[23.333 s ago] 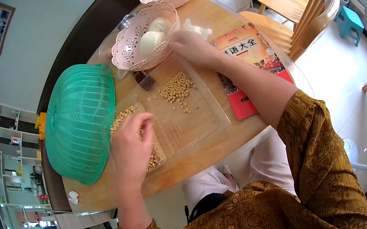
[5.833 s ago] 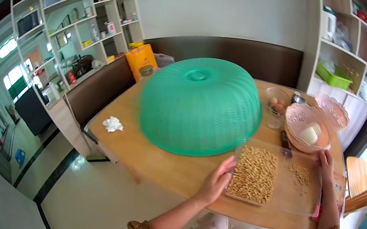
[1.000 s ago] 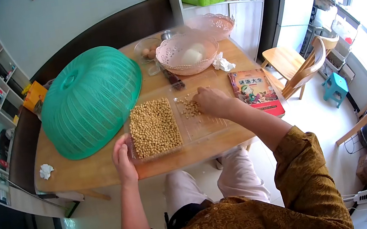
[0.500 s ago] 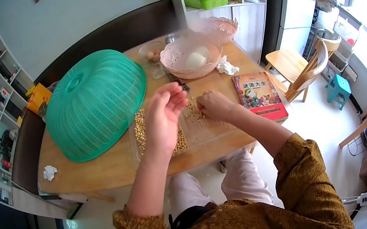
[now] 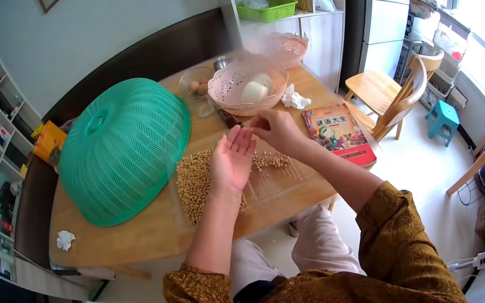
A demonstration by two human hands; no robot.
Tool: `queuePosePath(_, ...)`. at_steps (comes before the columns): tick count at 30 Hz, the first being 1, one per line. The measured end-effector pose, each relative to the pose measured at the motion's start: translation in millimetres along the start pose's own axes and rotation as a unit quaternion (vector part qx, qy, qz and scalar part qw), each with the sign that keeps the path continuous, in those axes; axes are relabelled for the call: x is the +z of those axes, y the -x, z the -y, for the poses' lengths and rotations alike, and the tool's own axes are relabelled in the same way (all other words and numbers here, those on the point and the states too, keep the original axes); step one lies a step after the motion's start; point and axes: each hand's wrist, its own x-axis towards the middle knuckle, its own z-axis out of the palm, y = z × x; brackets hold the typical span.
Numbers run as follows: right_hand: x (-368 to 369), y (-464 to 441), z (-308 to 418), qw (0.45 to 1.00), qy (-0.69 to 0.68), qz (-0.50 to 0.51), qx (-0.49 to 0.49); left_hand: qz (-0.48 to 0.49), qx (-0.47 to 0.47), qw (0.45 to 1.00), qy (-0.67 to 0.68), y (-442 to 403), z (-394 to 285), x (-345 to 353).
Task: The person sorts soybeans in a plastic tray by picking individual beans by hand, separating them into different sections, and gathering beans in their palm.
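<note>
My left hand [image 5: 232,160] is palm up with its fingers stretched out, above the clear tray [image 5: 289,187] on the table. No bean can be made out on its palm. My right hand [image 5: 279,133] is beside its fingertips, thumb and fingers pinched together; whatever is between them is too small to make out. A thick layer of soybeans [image 5: 196,184] fills the left part of the tray, partly hidden by my left hand and forearm. To the right, a smaller loose group of soybeans [image 5: 274,160] lies scattered below my right hand.
A large green mesh food cover [image 5: 122,151] takes up the table's left. Behind my hands stand a pink openwork basket [image 5: 228,100] and a bowl of eggs [image 5: 197,85]. A book [image 5: 338,133] and crumpled tissue [image 5: 295,98] lie right; another tissue [image 5: 65,240] lies far left.
My right hand has risen from the scattered beans and moved up to my left fingertips, still pinched. My left hand has tilted lower and turned its palm further up. The view has shifted slightly.
</note>
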Motion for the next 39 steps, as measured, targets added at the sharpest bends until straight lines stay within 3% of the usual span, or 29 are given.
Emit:
queuePosePath(1,-1.2,-4.9,9.3,0.997,-0.064,-0.037,-0.005,0.009,0.002,1.0,-0.003,0.3,-0.2,-1.6)
queuePosePath(4,4.1,-11.7,25.0,0.995,-0.092,-0.018,-0.036,0.047,-0.005,0.999,0.024,-6.4,-0.5,-14.7)
queuePosePath(6,7.2,-19.4,11.0,0.997,-0.047,-0.045,-0.04,0.078,-0.011,0.995,0.059,-8.0,-2.1,-15.6)
queuePosePath(8,5.3,-20.1,-1.8,0.996,0.001,-0.07,-0.047,0.036,0.016,0.996,0.077,-7.1,-3.5,-12.3)
queuePosePath(10,-3.7,-13.5,-13.9,0.988,0.123,0.093,-0.001,0.026,0.038,0.996,0.082,-1.6,-4.6,-7.1)
queuePosePath(11,-5.3,-6.9,-15.9,0.988,0.124,0.094,0.0,0.016,0.061,0.995,0.083,1.2,-5.4,-3.8)
queuePosePath(14,-3.6,8.1,-8.6,0.917,0.242,0.317,-0.015,0.007,0.07,0.991,0.11,4.2,-6.6,-0.4)
queuePosePath(24,11.5,4.9,-23.6,0.94,0.167,0.296,0.02,-0.02,0.064,0.991,0.118,6.6,-7.0,0.6)
queuePosePath(30,6.2,3.2,-9.5,0.92,0.231,0.316,0.007,-0.02,0.065,0.992,0.105,8.0,-6.8,3.4)
queuePosePath(39,10.6,-3.2,-22.7,0.973,0.167,0.157,0.0,-0.028,0.067,0.994,0.087,8.6,-6.2,4.8)
